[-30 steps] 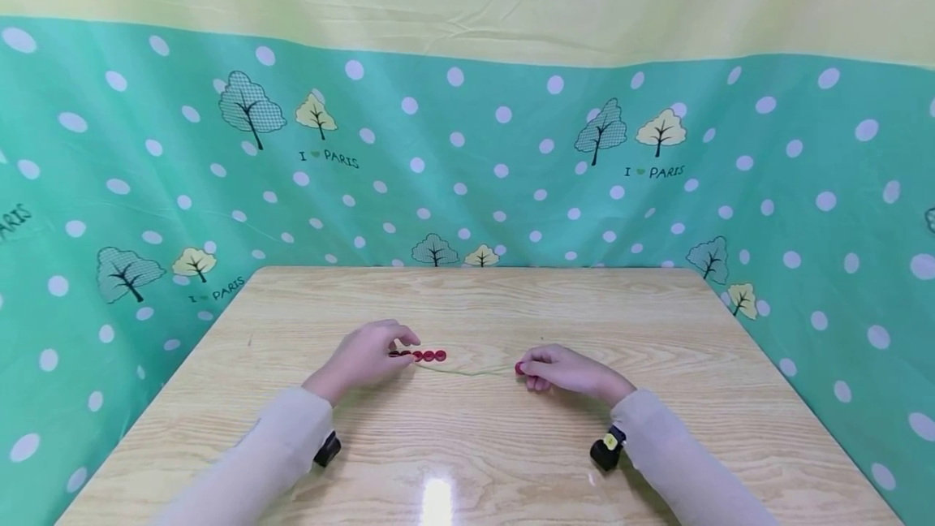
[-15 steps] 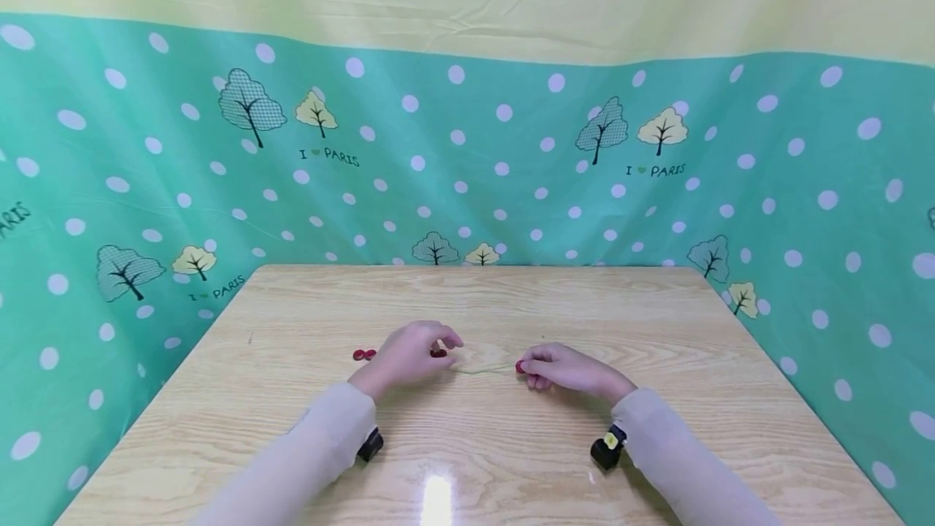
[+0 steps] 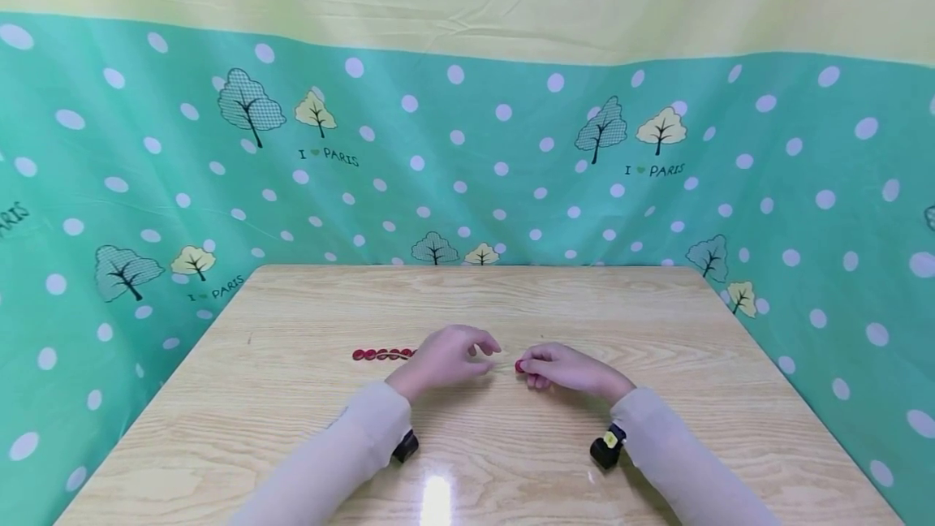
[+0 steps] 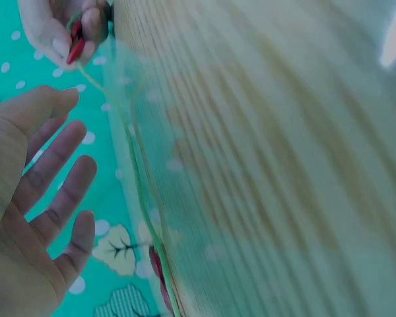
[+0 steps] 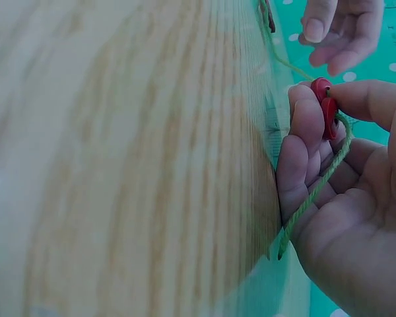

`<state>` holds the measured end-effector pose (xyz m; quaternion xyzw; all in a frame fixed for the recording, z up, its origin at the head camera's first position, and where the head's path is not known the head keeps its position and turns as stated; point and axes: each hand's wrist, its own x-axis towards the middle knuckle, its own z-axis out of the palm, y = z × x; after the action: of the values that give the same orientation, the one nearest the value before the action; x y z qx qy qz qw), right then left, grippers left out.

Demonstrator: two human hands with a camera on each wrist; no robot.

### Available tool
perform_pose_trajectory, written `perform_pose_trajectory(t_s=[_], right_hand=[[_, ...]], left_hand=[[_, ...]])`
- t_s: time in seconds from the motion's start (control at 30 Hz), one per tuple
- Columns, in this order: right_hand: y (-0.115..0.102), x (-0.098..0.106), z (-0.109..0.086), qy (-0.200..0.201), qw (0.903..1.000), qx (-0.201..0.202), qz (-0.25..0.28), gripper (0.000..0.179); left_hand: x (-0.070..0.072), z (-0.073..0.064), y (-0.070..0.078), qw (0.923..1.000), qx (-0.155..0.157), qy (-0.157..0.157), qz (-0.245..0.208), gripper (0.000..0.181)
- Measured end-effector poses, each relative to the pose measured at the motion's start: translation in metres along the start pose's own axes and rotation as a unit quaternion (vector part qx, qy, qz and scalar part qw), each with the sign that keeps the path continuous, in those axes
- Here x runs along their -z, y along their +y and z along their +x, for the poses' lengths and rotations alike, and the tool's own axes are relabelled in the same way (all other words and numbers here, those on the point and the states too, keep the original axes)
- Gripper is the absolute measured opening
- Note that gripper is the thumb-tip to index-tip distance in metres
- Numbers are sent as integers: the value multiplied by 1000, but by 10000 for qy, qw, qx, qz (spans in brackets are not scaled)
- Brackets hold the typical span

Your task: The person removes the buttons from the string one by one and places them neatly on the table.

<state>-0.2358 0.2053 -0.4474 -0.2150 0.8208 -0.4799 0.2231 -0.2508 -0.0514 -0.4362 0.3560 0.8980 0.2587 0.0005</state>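
Observation:
My right hand [image 3: 564, 368] pinches two red buttons [image 5: 329, 117] between thumb and fingertips. A green string [image 5: 322, 183] runs through them, and its loose end hangs across the palm. From the pinch, the string's other side [image 4: 137, 179] stretches left over the wooden table. More red buttons [image 3: 381, 354] lie in a row left of centre, partly covered by my left wrist in the head view. My left hand [image 3: 454, 355] hovers between that row and my right hand. Its fingers are spread and relaxed, with nothing between them in the left wrist view.
The wooden table [image 3: 482, 445] reaches back to a green, dotted curtain [image 3: 467, 144] printed with trees. Each wrist wears a small black camera [image 3: 605, 451]. A bright light reflection shows near the table's front.
My left hand has moved right along the string, from over the button row toward my right hand. The row is uncovered at its left. My right hand keeps its place and its pinch.

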Motion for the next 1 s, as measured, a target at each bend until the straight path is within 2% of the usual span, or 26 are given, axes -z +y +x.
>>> perform_pose_trajectory(t_s=[0.53,0.77,1.0], right_hand=[[4,2,1,-92,9999,105,71,31],[4,4,0,-99,9998,83,134,32],[6,4,0,-155,9996,131,176,37]], left_hand=[[-16,15,23,9996,-276,5,8,26],[-22,22,25,9995,-244,47,184,29],[-23,23,25,9998,-164,70,67,22]])
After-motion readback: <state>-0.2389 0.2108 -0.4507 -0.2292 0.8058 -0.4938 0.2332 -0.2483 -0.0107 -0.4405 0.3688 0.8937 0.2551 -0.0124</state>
